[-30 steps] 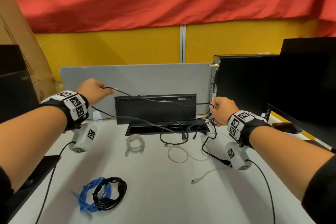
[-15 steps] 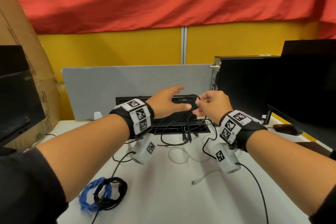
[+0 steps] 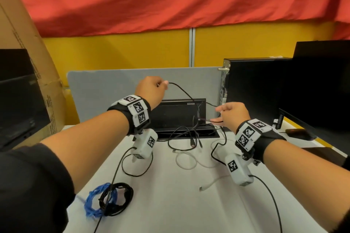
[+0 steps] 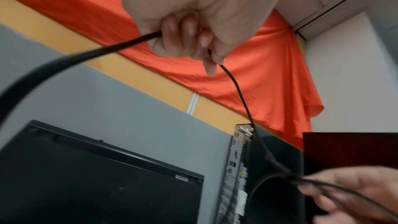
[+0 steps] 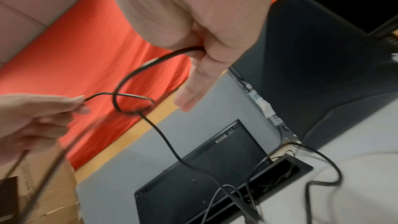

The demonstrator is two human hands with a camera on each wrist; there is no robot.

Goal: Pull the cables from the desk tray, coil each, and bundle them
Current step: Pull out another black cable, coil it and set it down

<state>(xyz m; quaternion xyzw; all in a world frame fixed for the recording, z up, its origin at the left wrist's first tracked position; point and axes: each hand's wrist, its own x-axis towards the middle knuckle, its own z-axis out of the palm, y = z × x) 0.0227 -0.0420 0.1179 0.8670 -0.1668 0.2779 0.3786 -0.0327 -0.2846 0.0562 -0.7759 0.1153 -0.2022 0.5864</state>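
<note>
Cables are partly dealt with: a blue coil (image 3: 97, 201) and a black coil (image 3: 118, 199) lie bundled on the desk (image 3: 170, 204), while black and white ones still trail loose from the desk tray (image 3: 189, 134). The left hand (image 3: 151, 91) and right hand (image 3: 232, 113) each pinch one thin black cable (image 3: 181, 89) strung between them (a loop shows in the right wrist view). No writing is legible; the wrist bands carry only black-and-white square markers.

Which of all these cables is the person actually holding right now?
The thin black cable raised in the air, gripped by the left hand and right hand. The white cable and coiled blue cable lie untouched on the desk.
</note>
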